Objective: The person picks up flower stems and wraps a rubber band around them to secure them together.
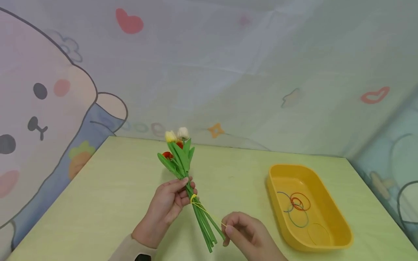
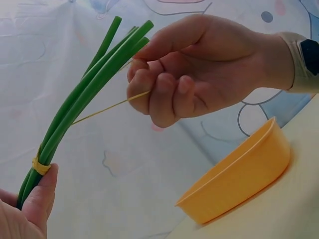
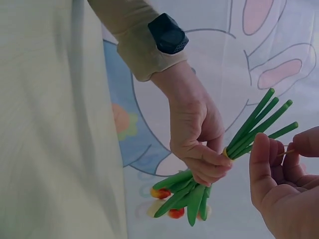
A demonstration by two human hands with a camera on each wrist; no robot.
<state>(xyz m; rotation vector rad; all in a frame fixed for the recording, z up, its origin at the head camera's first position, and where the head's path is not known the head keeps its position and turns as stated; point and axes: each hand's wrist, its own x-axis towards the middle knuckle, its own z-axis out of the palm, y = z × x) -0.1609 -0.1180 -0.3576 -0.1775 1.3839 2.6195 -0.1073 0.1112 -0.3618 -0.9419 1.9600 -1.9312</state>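
Observation:
A small bunch of artificial tulips [image 1: 183, 156], with yellow, white and red-orange heads and green leaves, is held upright at a slant by my left hand [image 1: 169, 199]. Its thumb and fingers grip the green stems [image 2: 75, 109] just above a yellow rubber band [image 1: 193, 198]. That band is wound around the stems, and one loop of it stretches away toward the cut ends. My right hand [image 1: 248, 233] pinches this stretched loop between curled fingers, beside the stem ends. In the right wrist view the flower heads [image 3: 175, 213] hang below the left hand [image 3: 199, 134].
A yellow plastic tray [image 1: 341, 221] stands on the light green table [image 1: 130, 163] at the right. Several loose rubber bands [image 1: 297, 203] in red, blue, green and yellow lie inside it. Behind the table hangs a cartoon-printed cloth [image 1: 212, 72].

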